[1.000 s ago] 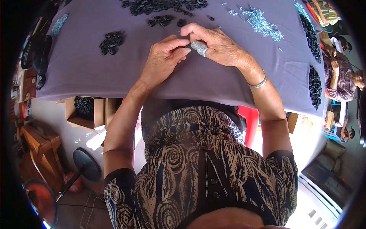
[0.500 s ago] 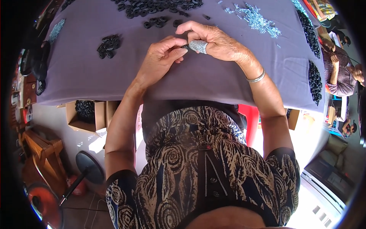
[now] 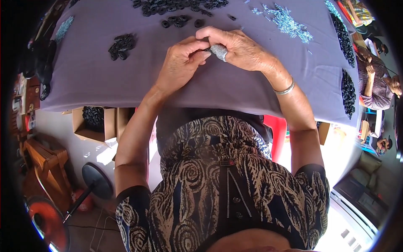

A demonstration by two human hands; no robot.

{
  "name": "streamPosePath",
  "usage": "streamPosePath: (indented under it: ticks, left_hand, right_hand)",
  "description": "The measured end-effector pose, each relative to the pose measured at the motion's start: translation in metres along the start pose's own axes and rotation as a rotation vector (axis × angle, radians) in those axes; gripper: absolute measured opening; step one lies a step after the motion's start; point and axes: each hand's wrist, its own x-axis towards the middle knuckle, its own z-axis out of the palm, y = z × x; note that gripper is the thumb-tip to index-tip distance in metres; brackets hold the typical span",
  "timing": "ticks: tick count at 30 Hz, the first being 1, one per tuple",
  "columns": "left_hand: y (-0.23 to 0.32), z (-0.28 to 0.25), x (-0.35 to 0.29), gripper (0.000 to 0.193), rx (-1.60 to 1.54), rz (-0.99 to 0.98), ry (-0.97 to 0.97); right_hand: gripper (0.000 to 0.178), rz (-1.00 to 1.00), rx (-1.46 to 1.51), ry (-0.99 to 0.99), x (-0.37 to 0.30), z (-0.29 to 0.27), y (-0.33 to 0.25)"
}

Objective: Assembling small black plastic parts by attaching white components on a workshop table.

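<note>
A small black piece (image 3: 208, 50), mostly hidden by fingers, shows as a dark sliver above a counter (image 3: 235, 92) draped in greyish purple. The left hand (image 3: 179, 61) is left of the piece, pinching it between closed thumb and forefinger. The right hand (image 3: 240, 49) curls partly closed on its right, a silvery wrap (image 3: 218, 53) on one digit close to it; I cannot tell whether that hand grips. Beyond the piece lie black rings (image 3: 161, 6); beyond and right of it, shiny bits (image 3: 289, 24).
</note>
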Motion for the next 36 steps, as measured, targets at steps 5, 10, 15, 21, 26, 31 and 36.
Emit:
streamPosePath:
  ticks: [5,10,15,21,26,31,36]
  left_hand:
    - [0.005,0.000,0.002,0.016,0.048,-0.012,0.026]
    - [0.003,-0.003,0.008,0.017,-0.085,-0.069,0.040]
    - [-0.002,-0.013,-0.003,0.023,-0.174,-0.119,0.136]
    - [-0.005,-0.012,-0.001,0.023,-0.300,-0.127,0.203]
    - [-0.011,-0.017,-0.002,0.021,-0.342,-0.071,0.224]
    - [-0.014,-0.019,-0.002,0.019,-0.236,-0.023,0.216]
    - [-0.015,-0.013,-0.001,0.018,-0.208,-0.049,0.216]
  right_hand:
    - [0.051,-0.038,-0.018,0.023,-0.001,0.000,0.006]
    - [0.039,0.050,0.282,0.061,-0.004,-0.005,0.015]
    - [0.014,0.110,0.419,0.192,-0.001,-0.004,0.005]
    - [0.030,0.214,0.583,0.249,-0.003,0.002,0.015]
    - [0.031,0.237,0.617,0.237,0.000,0.004,0.014]
    - [0.043,0.183,0.610,0.151,-0.002,0.002,0.008]
    - [0.057,0.198,0.669,0.069,-0.004,0.005,0.008]
